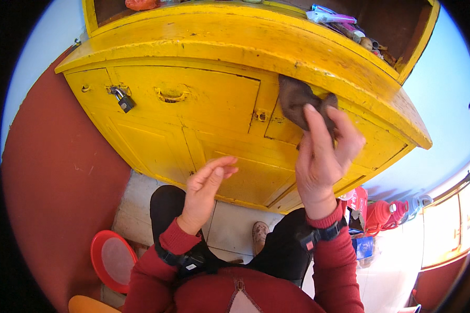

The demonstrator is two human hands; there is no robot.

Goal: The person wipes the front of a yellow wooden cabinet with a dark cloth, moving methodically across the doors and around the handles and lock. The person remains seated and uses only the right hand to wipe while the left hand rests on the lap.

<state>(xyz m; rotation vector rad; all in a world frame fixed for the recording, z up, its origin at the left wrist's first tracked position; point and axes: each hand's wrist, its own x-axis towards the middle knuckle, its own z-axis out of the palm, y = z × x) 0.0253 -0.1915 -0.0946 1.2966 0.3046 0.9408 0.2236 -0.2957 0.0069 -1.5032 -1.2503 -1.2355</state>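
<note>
A dark brown cloth (pixel 297 102) is pinched between the fingers of my right hand (pixel 324 152), against the upper right front of a yellow wooden cabinet (pixel 227 105), just under its top ledge. My left hand (pixel 207 191) hangs in front of the lower cabinet doors, fingers slightly bent and thumb apart from them, holding nothing. A metal drawer handle (pixel 171 95) and a padlock (pixel 125 102) in a hasp are on the cabinet's left part. The cloth and my right hand hide part of the right drawer front.
Toothpaste-like tubes (pixel 333 17) and small items lie on the upper shelf. A red-rimmed sieve or basin (pixel 115 261) leans at lower left beside the dark red wall. Red thermos flasks (pixel 379 214) and a red box (pixel 357 199) stand right of the cabinet. My knees are close to its front.
</note>
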